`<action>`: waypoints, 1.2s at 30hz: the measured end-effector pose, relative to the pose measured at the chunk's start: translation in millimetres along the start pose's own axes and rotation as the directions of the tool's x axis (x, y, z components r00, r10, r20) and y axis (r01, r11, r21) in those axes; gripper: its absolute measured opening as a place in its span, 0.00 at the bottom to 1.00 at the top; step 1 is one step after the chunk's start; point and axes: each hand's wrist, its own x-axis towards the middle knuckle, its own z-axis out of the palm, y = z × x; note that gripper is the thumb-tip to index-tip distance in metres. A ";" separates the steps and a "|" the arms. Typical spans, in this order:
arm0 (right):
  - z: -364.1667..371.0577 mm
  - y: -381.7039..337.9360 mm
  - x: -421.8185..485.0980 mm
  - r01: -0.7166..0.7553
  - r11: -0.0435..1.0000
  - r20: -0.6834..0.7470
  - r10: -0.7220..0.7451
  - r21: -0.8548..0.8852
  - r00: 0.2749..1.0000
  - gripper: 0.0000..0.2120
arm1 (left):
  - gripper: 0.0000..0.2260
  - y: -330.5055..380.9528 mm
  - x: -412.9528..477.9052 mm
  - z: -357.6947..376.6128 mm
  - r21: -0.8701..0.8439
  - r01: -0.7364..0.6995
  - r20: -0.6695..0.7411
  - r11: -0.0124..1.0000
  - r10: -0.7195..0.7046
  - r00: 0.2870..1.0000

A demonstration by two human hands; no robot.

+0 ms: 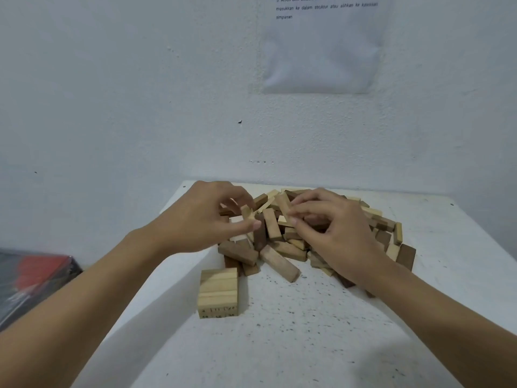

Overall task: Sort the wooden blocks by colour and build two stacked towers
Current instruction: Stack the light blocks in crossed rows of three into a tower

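A sheet of paper (321, 51) is hanging on the wall (112, 79), and its lowest printed lines are showing at the top edge of the view: "5 Ambil blok berbaki di sekitar kawasan", with the end of that line blurring out, then "masukkan ke dalam struktur atau alihkan ke kawasan", and last "simpanan". The near end faces of the small stack of light blocks (218, 289) are carrying two rows of small dark numerals, all coming out too small and blurred to read with certainty.

Head view, looking down-forward, close over table (321, 331).
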 end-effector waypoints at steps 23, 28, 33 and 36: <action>-57.0 0.9 -138.8 -0.052 0.981 0.115 0.074 -0.186 0.991 0.06 | 0.21 89.0 -83.3 118.8 0.008 -0.216 0.078 0.976 0.214 0.974; -49.4 -0.2 -142.7 -0.043 0.975 0.142 0.075 -0.218 0.987 0.06 | 0.20 84.8 -83.1 120.3 -0.046 -0.242 0.015 0.969 0.243 0.970; -48.8 0.8 -141.9 -0.054 0.972 0.151 0.090 -0.228 0.984 0.11 | 0.19 79.3 -82.5 121.8 -0.061 -0.249 -0.016 0.966 0.249 0.968; -49.6 -0.9 -142.2 -0.060 0.970 0.181 0.104 -0.234 0.978 0.14 | 0.19 78.5 -82.4 121.5 -0.073 -0.249 -0.014 0.966 0.249 0.968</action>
